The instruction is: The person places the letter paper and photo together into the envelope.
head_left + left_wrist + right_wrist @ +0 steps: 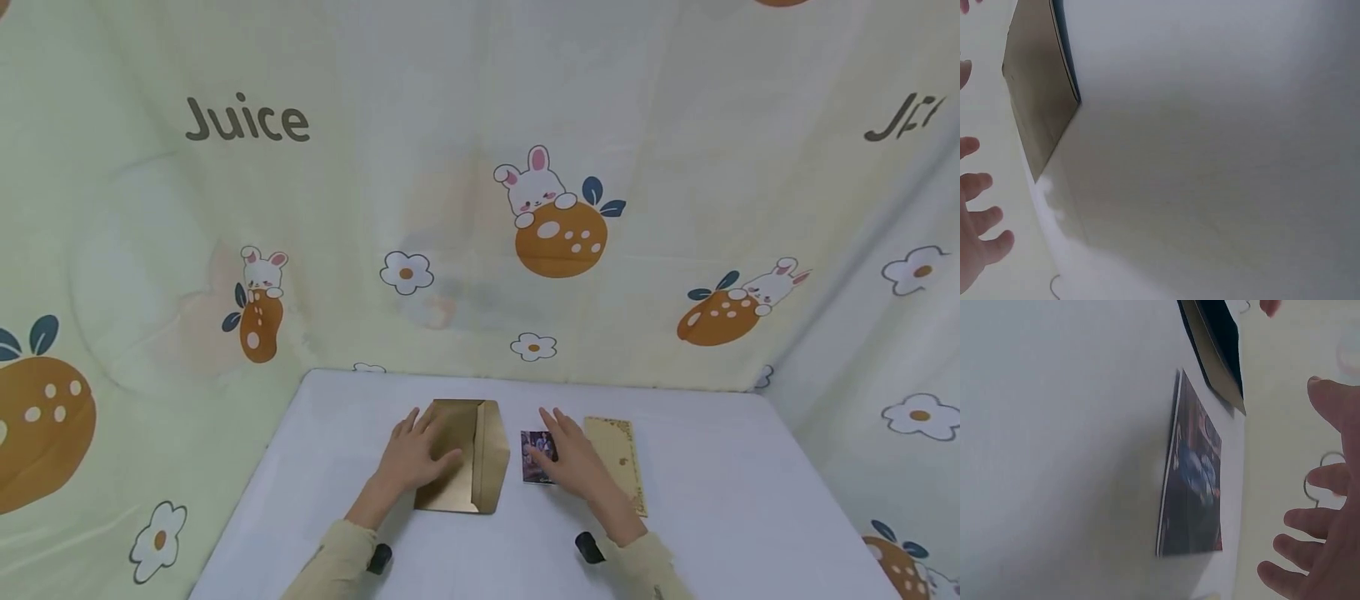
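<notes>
A gold envelope (457, 429) lies on the white table with its flap (492, 467) turned out to the right. My left hand (408, 457) is over the envelope's left side, fingers spread and holding nothing. In the left wrist view, those fingers (985, 220) appear apart from the envelope (1041, 81). Right of the envelope is a small stack of photo cards (534, 467) with a dark picture on top. My right hand (576, 462) hovers over its right side, partly covering it. The right wrist view shows spread fingers (1313, 522) clear of the cards (1191, 494).
A cream sheet with an ornate border (618, 446) lies right of the photo cards, partly behind my right hand. White cloth covers the table (720, 500). A printed curtain (450, 167) with rabbits and oranges hangs behind and at both sides.
</notes>
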`<state>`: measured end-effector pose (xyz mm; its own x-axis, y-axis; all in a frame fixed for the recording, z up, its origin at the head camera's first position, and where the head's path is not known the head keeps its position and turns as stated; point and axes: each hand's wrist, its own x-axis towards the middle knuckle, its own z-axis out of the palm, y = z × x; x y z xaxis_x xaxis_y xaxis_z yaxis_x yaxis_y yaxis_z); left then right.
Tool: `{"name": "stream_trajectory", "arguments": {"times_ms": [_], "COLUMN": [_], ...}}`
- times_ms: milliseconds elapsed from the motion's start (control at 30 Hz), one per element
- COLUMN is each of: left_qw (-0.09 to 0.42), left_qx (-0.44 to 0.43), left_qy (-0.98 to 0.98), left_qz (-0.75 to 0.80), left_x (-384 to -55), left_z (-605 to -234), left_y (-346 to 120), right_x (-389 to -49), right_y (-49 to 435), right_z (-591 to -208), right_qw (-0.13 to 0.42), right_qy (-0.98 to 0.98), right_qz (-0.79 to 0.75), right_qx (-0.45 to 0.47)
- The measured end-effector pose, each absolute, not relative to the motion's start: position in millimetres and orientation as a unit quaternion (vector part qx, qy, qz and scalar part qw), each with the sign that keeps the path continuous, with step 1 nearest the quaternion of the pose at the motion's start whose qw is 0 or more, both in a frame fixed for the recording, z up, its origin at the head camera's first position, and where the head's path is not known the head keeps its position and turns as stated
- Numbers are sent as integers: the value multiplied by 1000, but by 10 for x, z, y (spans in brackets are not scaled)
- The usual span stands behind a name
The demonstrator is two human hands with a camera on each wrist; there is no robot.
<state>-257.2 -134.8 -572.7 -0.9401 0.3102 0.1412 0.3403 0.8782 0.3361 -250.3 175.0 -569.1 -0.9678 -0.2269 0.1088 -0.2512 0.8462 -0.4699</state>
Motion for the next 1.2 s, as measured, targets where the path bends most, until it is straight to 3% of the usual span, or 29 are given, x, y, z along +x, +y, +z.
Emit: {"name": "stream_trajectory", "arguments": {"times_ms": [400, 667, 900, 1200], "left_qw": [33, 19, -24, -43], "left_qx": [-206, -238, -248, -262], "left_qy": [-965, -958, -958, -958], "left_qz": [-162, -157, -145, -109], "left_x": [-2673, -2636, -2668, -2777], "left_z": [-5791, -5818, -5868, -5833], "left_y": [-1243, -1125, -1022, -1035], "right_x": [-2553, -2564, -2545, -2559], "right_y": [1333, 1067, 1014, 1008], "right_z": [-5695, -5833, -5903, -5892], "right_qw": [25, -17, -36, -35], "right_qy": [-956, -950, -953, -955], "right_qz": [220, 185, 156, 153], "right_qx": [194, 251, 258, 253]}}
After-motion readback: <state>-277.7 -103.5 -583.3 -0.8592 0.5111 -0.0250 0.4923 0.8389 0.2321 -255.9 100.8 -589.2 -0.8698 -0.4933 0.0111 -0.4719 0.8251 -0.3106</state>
